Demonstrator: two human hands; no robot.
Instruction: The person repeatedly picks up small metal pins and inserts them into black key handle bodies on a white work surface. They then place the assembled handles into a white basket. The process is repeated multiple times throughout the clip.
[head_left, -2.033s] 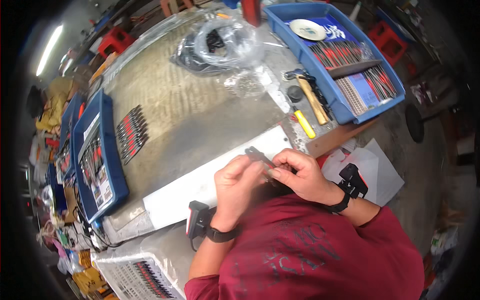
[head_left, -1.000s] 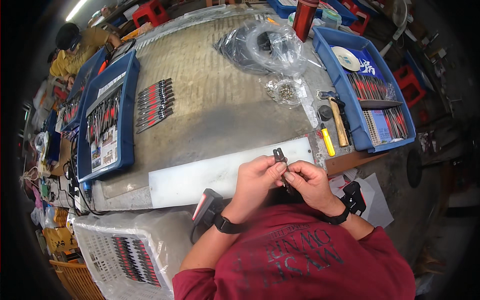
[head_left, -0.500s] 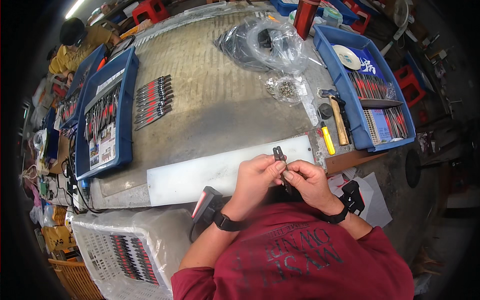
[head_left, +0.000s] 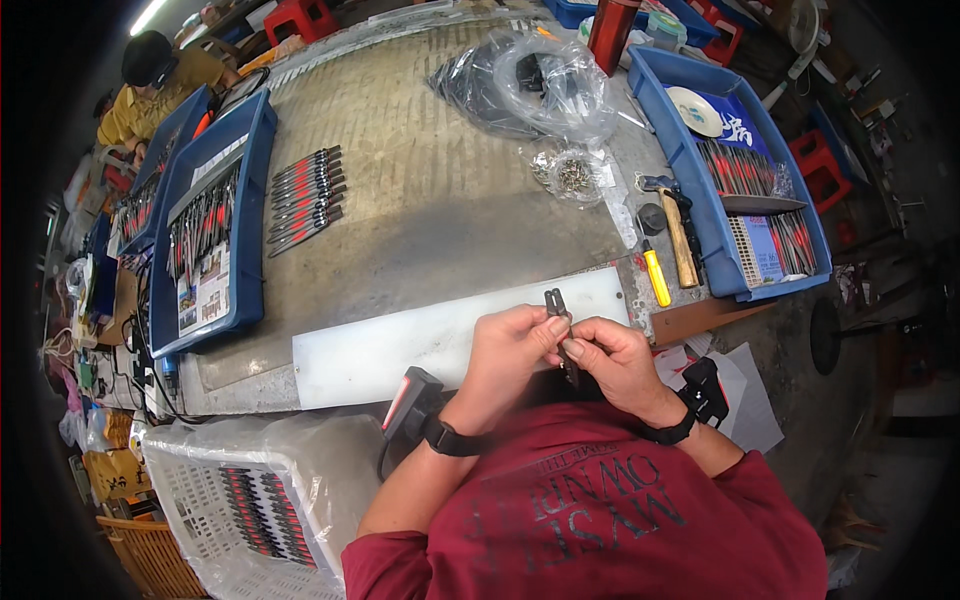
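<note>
Above the near edge of a white board (head_left: 400, 355), both hands hold one slim dark metal tool (head_left: 555, 299) with a slotted upper end. My left hand (head_left: 512, 348) pinches its upper part between thumb and fingers. Lower down, my right hand (head_left: 618, 362) has its thumb and fingertips closed at the tool's side. Fingers cover much of the tool, so its exact kind is unclear. Similar slim black-and-red tools (head_left: 305, 200) lie in a neat row on the table, left of centre.
Blue trays of black-and-red tools stand at left (head_left: 262, 220) and right (head_left: 690, 170). A hammer (head_left: 682, 240), a yellow-handled screwdriver (head_left: 656, 278) and a plastic bag of small metal parts (head_left: 572, 178) lie right. A white basket (head_left: 190, 490) sits lower left; a person (head_left: 150, 95) works far left.
Both hands stay almost in place around the dark tool. The tool has tilted slightly; its upper end shows a little higher and further left.
</note>
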